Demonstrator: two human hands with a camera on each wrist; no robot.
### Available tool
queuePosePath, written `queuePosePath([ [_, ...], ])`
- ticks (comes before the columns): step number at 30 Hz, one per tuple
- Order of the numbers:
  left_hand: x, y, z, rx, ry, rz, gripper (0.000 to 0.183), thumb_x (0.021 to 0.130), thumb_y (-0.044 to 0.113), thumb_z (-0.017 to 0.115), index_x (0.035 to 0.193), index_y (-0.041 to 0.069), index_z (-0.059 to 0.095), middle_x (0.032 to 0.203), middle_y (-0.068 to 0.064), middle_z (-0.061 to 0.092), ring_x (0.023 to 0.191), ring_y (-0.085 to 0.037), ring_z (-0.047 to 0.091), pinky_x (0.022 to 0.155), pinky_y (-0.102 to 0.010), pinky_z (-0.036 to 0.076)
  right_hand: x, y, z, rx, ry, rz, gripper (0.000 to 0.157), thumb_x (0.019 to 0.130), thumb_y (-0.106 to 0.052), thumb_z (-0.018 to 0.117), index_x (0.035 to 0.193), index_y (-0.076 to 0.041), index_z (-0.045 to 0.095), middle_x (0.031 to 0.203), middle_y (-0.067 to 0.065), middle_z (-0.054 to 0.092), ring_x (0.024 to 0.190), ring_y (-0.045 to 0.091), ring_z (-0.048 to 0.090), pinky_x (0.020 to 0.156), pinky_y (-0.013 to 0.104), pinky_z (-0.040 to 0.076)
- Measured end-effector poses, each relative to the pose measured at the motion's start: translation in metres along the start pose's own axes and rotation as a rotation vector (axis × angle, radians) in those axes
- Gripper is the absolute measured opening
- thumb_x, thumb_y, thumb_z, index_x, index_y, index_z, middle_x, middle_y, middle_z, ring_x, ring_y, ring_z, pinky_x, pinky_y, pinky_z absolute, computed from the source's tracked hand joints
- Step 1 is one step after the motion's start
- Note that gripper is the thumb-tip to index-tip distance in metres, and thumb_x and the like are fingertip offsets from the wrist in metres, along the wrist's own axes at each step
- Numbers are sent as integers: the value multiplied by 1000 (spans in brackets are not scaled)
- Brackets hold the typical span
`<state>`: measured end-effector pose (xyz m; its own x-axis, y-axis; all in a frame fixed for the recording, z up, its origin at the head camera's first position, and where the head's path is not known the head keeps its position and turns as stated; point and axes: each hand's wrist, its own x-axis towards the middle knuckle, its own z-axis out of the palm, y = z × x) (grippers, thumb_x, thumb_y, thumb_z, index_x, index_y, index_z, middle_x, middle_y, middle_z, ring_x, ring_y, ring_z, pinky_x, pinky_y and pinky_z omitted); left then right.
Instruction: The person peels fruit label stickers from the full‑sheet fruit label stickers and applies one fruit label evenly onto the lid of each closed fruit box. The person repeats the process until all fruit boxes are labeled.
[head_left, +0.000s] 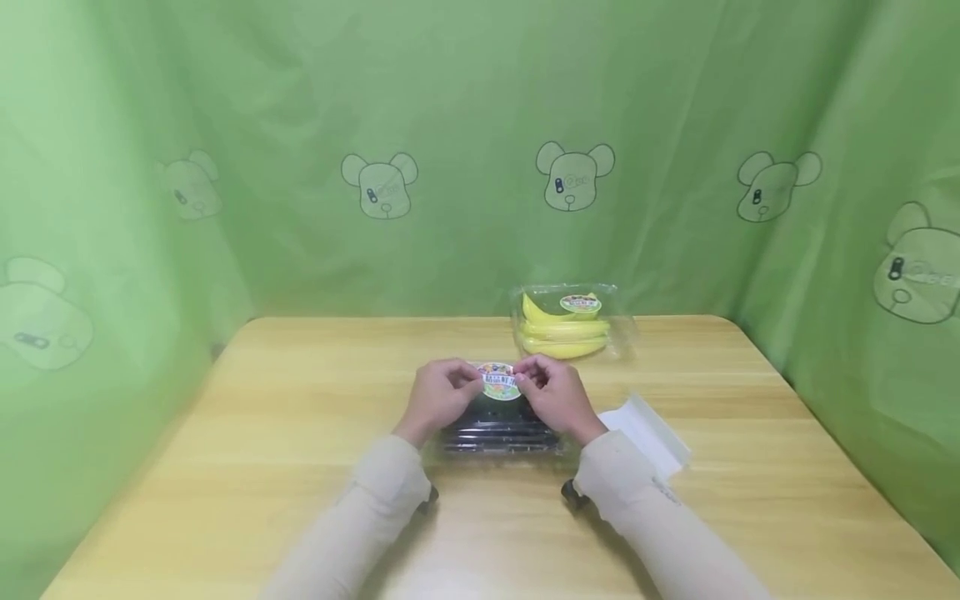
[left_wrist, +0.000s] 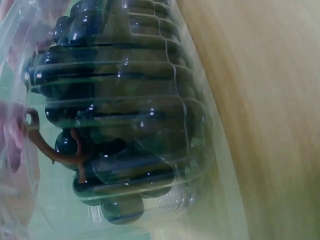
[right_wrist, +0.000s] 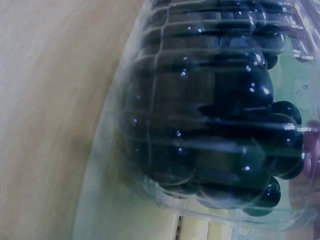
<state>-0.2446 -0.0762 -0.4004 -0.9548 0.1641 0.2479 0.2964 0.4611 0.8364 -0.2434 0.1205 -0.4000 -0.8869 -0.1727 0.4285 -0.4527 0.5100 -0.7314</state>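
Note:
A round colourful sticker (head_left: 498,382) with printed characters is between my hands in the head view. My left hand (head_left: 441,398) pinches its left edge, and my right hand (head_left: 558,396) pinches the right edge. Beneath them lies a clear plastic box of dark grapes (head_left: 501,438). Whether the sticker touches the lid, I cannot tell. Through the ribbed wall in the left wrist view, the grapes (left_wrist: 120,120) show with a brown stem (left_wrist: 55,154). The right wrist view shows more glossy grapes (right_wrist: 235,140) behind the plastic; only bits of the fingers appear there.
Behind the grapes, to the right, stands a clear box with yellow bananas (head_left: 566,343) and a similar round sticker (head_left: 581,304) on it. A white folded paper strip (head_left: 648,435) lies beside my right wrist. Green curtains (head_left: 480,250) surround the wooden table (head_left: 300,400).

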Motion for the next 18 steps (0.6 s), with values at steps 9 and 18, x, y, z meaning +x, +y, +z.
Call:
queuePosePath([
  [9, 1, 3, 3, 32, -5, 17, 4, 76, 15, 70, 80, 17, 68, 76, 7, 64, 69, -11, 57, 67, -29, 49, 0, 2, -1, -19, -19, -25, 6, 82, -7, 61, 88, -8, 64, 72, -2, 59, 63, 14, 53, 57, 26, 49],
  [18, 1, 5, 2, 110, -31, 40, 10, 77, 13, 66, 86, 16, 69, 74, 6, 62, 68, -11, 56, 63, -27, 49, -1, 3, -1, -33, -37, -54, 6, 81, -5, 61, 85, -10, 64, 69, -3, 58, 61, 14, 52, 53, 25, 47],
])
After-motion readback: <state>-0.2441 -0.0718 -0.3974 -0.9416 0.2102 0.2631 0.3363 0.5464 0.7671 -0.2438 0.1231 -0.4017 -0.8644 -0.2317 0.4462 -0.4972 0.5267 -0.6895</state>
